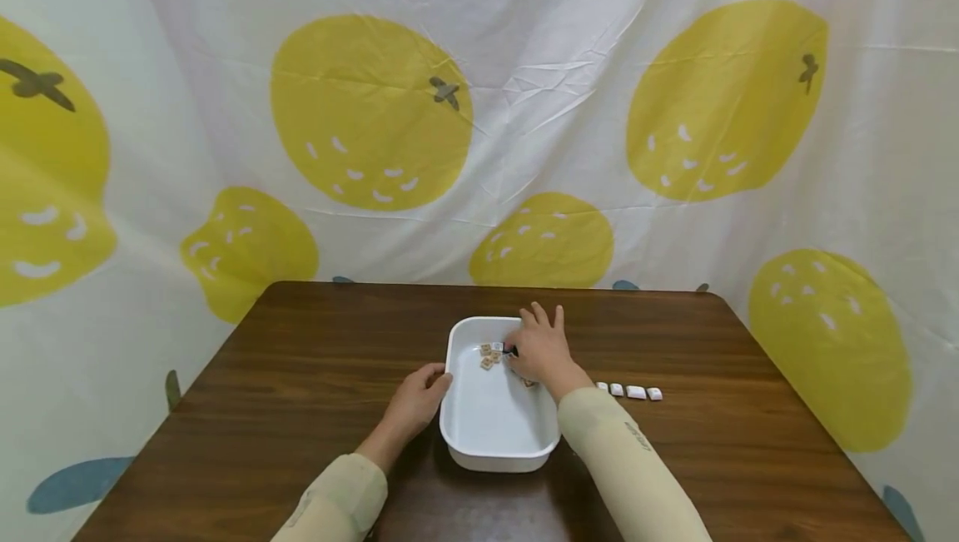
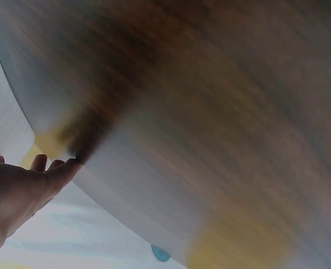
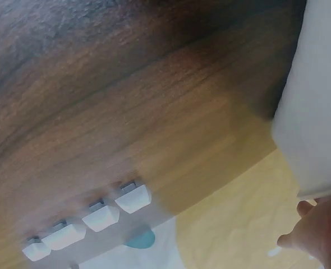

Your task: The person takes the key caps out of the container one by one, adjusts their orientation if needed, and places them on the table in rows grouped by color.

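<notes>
A white rectangular tray [image 1: 500,434] stands on the table. My left hand [image 1: 414,400] touches its left wall, fingers nearly straight; that hand also shows in the left wrist view. Over the tray's far right part, my right hand [image 1: 541,350] reaches in, thumb and forefinger down at a small dark piece [image 1: 512,350] that they seem to pinch; the other fingers are raised. Beside those fingertips lie several small tan square tiles [image 1: 487,363] and a small white piece [image 1: 498,346]. In the right wrist view, the tray wall hides most of the right fingers.
Several small white keycap-like pieces [image 1: 636,392] stand in a row on the dark wooden table [image 1: 322,359], right of the tray. Behind the table hangs a white cloth [image 1: 509,126] printed with yellow fruit.
</notes>
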Tool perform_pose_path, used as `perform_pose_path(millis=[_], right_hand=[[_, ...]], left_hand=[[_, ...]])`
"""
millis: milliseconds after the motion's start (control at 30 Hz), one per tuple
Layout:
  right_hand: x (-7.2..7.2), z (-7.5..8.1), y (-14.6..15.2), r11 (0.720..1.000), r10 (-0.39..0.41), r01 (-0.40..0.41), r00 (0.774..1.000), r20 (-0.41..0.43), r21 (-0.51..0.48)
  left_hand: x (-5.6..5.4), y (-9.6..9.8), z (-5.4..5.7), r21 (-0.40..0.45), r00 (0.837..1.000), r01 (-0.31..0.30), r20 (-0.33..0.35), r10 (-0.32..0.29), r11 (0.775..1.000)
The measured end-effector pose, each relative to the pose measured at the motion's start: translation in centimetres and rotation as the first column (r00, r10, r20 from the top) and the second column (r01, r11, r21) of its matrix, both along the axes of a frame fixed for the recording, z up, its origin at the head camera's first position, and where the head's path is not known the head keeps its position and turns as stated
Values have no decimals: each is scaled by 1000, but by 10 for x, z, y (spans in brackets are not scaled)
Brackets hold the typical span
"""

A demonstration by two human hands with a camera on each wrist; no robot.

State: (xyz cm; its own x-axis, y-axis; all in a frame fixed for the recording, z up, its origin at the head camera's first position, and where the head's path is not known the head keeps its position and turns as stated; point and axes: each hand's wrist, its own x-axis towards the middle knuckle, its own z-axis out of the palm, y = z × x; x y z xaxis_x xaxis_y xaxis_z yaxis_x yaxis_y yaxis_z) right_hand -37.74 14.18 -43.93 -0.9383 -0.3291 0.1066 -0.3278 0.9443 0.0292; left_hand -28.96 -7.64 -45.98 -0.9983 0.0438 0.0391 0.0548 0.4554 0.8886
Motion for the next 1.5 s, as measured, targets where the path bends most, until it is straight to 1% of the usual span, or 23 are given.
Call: perform_pose_path(millis=[167,300,367,467,533,600,733,833,900,967,1033,1100,1167,1200,1233,1267,1300,1333,1367,1400,1433,1467,1500], right_hand=[[0,0,-1,998,-14,14,1000,4,64],[-1,0,-2,991,-10,11,1000,-12,134],[-1,-1,-3,980,14,-7,999,-33,197],[-2,-4,-6,952,64,-42,996,-62,302],[-1,-5,-7,936,85,-55,994,-71,347],[0,-7,-9,928,89,-55,993,-76,369],[2,-7,-10,927,107,-65,990,-95,370],[2,-7,-10,907,138,-78,983,-117,413],[3,-7,-11,887,155,-80,979,-131,454],[3,-7,-11,879,163,-78,976,-142,471],[2,-7,-11,901,152,-75,977,-150,427],[2,-6,-10,942,132,-75,978,-158,326],[3,-4,-7,983,108,-82,981,-159,162],[4,-2,-6,994,96,-87,984,-153,65],[6,1,-4,995,90,-96,985,-144,-35],[8,4,-2,985,84,-102,988,-129,-136],[10,8,0,964,79,-101,992,-100,-245],[12,12,3,930,72,-86,996,-53,-358],[14,17,6,882,73,-67,997,-5,-466],[16,20,10,813,76,-33,996,51,-581],[17,24,16,724,88,5,991,99,-689],[21,30,23,621,101,53,984,147,-782],[25,36,31,503,129,100,973,189,-859]], left_hand=[[-1,1,-1,24,1000,3,-9,-2,1000],[-1,1,-2,15,1000,3,-18,-3,1000],[-2,1,-2,4,1000,3,-23,-3,1000],[-1,0,-2,-13,1000,1,-28,-2,1000],[-1,0,-2,-14,1000,2,-23,-2,1000],[0,0,-2,-15,1000,1,-18,-1,1000],[1,0,-2,-13,1000,-5,-16,4,1000],[1,1,-1,-14,1000,-5,-20,5,1000],[1,1,-1,-14,1000,-5,-21,5,1000],[1,1,-1,-15,1000,-2,-22,2,1000],[1,1,-1,-15,1000,-1,-24,1,1000],[1,1,-1,-13,1000,-1,-23,1,1000],[1,1,-1,-11,1000,-1,-25,1,1000],[1,1,-1,-10,1000,0,-26,0,1000],[1,0,-1,-10,1000,-1,-26,1,1000],[1,0,-1,-9,1000,-1,-26,1,1000],[1,0,-2,-9,1000,-2,-28,2,1000],[1,0,-2,-10,1000,-2,-30,2,1000],[1,-1,-2,-11,1000,-3,-30,3,1000],[0,-1,-1,-12,1000,-5,-30,4,1000],[0,-1,-2,-11,999,-5,-32,5,1000],[0,-1,-2,-10,999,-4,-32,4,1000],[0,-1,-2,-12,999,-5,-34,5,1000]])
